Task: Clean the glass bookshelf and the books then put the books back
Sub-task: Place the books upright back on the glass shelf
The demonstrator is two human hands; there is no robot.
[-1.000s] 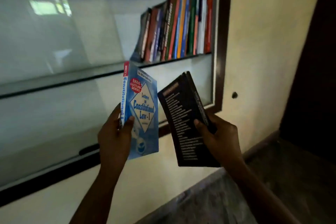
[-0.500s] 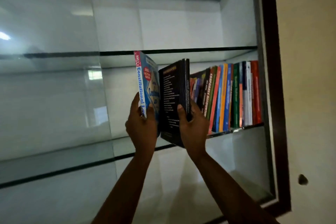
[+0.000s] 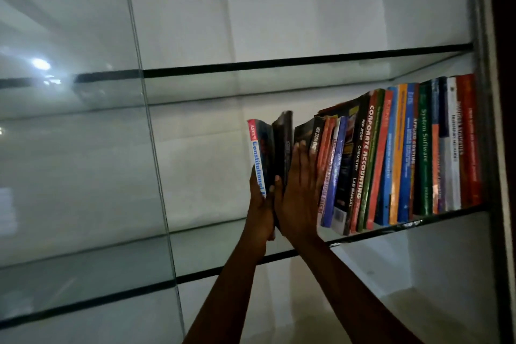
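Note:
I stand before the glass bookshelf (image 3: 435, 218), where a row of several coloured books (image 3: 396, 159) leans left on the middle shelf at the right. My left hand (image 3: 261, 209) grips the lower part of a blue-and-white "Constitutional Law" book (image 3: 257, 156), held upright with its spine toward me. Right beside it my right hand (image 3: 303, 193) holds a black book (image 3: 283, 139), thumb on its left side and straight fingers along its right side, against the leftmost leaning book. Both held books hover just left of the row, above the shelf's front edge.
A sliding glass pane (image 3: 83, 176) covers the left half; its edge (image 3: 152, 134) runs down left of my hands. Another glass shelf (image 3: 279, 63) lies above, and the cabinet's dark wooden frame (image 3: 502, 148) borders the right. The middle shelf left of the row is bare.
Both hands have lifted the two books from chest height up to the middle shelf. The books were brought together and turned spine toward me, close to the row's left end.

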